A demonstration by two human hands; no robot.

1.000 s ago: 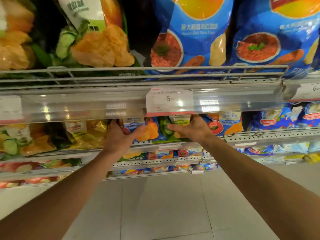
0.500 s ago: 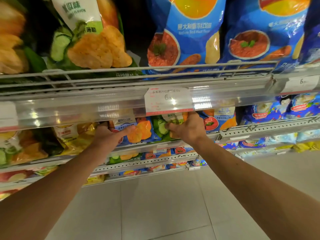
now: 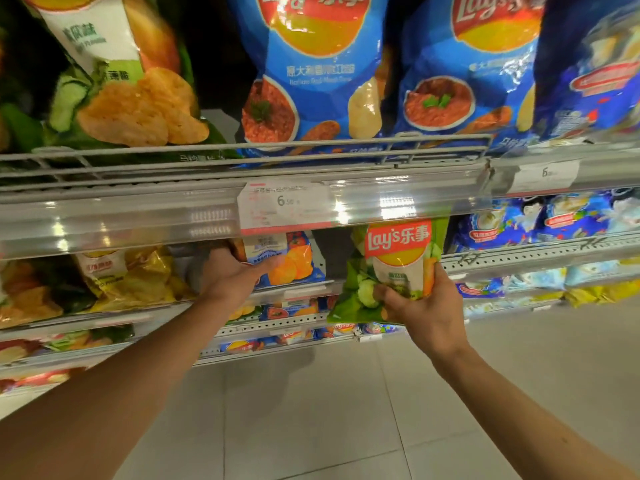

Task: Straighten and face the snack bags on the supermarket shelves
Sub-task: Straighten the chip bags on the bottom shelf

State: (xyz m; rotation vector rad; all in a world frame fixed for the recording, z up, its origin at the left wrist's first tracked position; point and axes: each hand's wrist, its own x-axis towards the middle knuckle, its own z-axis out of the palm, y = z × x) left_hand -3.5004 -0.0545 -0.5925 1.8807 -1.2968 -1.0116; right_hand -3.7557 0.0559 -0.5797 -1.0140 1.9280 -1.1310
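Right hand (image 3: 424, 306) grips the lower part of a green snack bag (image 3: 391, 271), held upright in front of the shelf edge, while left hand (image 3: 230, 277), to its left, grasps a blue snack bag (image 3: 291, 258) standing on the shelf (image 3: 298, 292) beneath the price tag (image 3: 285, 206).

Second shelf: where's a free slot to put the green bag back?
One dark gap, between the blue bag that the left hand holds and the blue bags on the right. The green bag, gripped in the right hand, hangs before it. Left of the blue bag, yellow bags crowd the shelf.
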